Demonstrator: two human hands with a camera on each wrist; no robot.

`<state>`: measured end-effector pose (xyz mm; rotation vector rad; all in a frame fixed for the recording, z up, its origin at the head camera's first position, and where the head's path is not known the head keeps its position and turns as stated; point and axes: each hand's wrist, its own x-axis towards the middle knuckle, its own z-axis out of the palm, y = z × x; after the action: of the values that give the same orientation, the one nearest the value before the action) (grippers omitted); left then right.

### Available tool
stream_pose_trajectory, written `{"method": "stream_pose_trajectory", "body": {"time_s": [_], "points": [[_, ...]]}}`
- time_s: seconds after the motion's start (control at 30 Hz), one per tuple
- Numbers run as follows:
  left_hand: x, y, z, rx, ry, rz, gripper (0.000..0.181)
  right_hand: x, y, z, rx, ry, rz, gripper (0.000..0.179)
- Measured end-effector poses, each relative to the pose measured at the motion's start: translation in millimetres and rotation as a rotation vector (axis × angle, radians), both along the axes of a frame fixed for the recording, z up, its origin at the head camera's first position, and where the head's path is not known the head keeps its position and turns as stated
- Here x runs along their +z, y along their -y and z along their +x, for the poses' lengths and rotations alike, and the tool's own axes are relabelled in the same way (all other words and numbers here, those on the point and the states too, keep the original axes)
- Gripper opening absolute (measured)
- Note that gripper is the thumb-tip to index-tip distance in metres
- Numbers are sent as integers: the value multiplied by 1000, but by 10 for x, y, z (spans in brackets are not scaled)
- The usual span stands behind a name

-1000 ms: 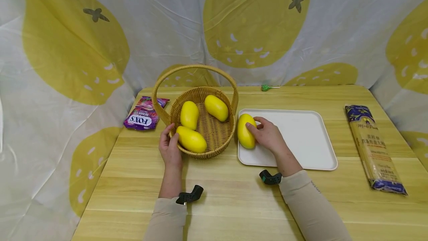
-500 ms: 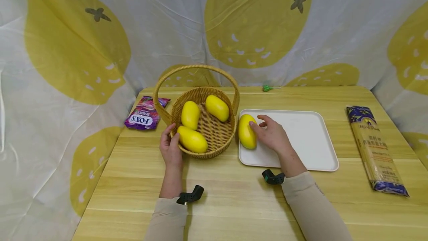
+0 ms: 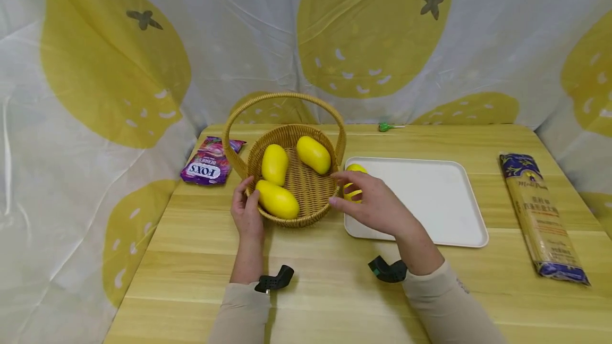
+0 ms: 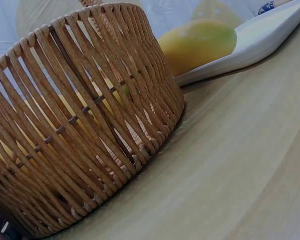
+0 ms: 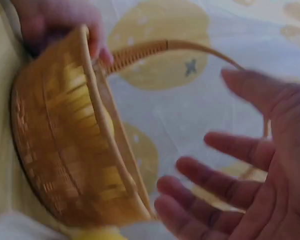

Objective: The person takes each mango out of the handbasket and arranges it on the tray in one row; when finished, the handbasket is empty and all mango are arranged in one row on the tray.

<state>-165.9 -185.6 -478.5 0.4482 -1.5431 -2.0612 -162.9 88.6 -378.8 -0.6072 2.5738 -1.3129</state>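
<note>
In the head view my left hand [image 3: 247, 212] grips the left rim of a wicker basket [image 3: 306, 187], thumb on the inner side. Inside the basket lie three yellow mangoes: one at the back left [image 3: 274, 164], another at the back right [image 3: 313, 155], and a third mango [image 3: 278, 200] by my left thumb. My right hand [image 3: 380, 205] is spread and holds nothing, its fingertips near the basket's right rim. Partly hidden behind it, another mango [image 3: 356, 168] rests at the left end of a white tray [image 3: 430, 195]; the left wrist view shows this mango [image 4: 200, 44] beside the basket.
A purple candy bag [image 3: 208, 164] lies left of the basket. A green lollipop [image 3: 384, 127] is at the table's back edge, and a pack of spaghetti [image 3: 542, 216] lies right of the tray. The basket's tall handle [image 3: 284, 95] arches over it.
My right hand has let go of the mango on the tray and moved left, over that mango to the basket's right rim. My left hand has stayed on the basket.
</note>
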Motion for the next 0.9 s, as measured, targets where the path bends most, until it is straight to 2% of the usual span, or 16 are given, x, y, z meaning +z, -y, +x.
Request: {"method": "stream_pose_trajectory", "body": {"time_s": [0.07, 0.17, 0.27, 0.4, 0.6, 0.9], "points": [[5, 7, 1, 1, -5, -3, 33, -4, 162, -2, 80, -18, -54, 60], [3, 15, -5, 4, -16, -4, 34, -18, 415, -66, 157, -28, -65, 72], [-2, 13, -12, 5, -32, -4, 35, -49, 638, -203, 228, -36, -15, 79], [-14, 6, -6, -2, -31, -5, 35, -100, 867, -398, 307, -19, 90, 81], [-3, -11, 9, -6, -30, 11, 34, -144, 1057, -542, 374, 32, 170, 77], [22, -9, 11, -7, -31, 19, 34, -232, 1159, -582, 394, 62, 201, 70]]}}
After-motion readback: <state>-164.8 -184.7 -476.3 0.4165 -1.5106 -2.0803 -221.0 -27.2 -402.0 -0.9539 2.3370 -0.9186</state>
